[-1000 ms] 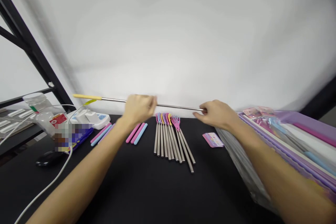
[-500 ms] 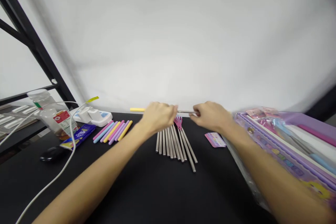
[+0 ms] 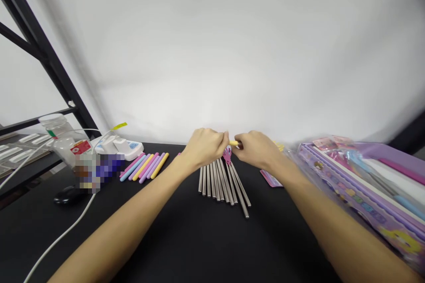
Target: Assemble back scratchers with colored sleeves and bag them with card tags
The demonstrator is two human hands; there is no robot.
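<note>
My left hand (image 3: pixel 206 148) and my right hand (image 3: pixel 254 148) are closed close together above the table's back part. Between their fingers shows a short length of a yellow stick (image 3: pixel 233 143); its rest is hidden in the hands. A small pink tip (image 3: pixel 179 154) shows by my left wrist; I cannot tell what it belongs to. A yellow shape (image 3: pixel 279 146) shows behind my right wrist, partly hidden. Below the hands lie several metal rods (image 3: pixel 221 181) in a fan, with a pink hand-shaped claw head (image 3: pixel 227 154) at their far ends.
Coloured sticks (image 3: pixel 142 168) lie side by side at the left. Beyond them are a white power strip (image 3: pixel 133 150), a cable, a clear jar (image 3: pixel 63 141) and a black mouse (image 3: pixel 68 194). A purple box (image 3: pixel 348 190) with packaged items fills the right, near a small card (image 3: pixel 270 179).
My hands have moved closer together. The metal rod between them no longer shows; yellow shows there instead. The yellow end left of my left hand is gone from that spot.
</note>
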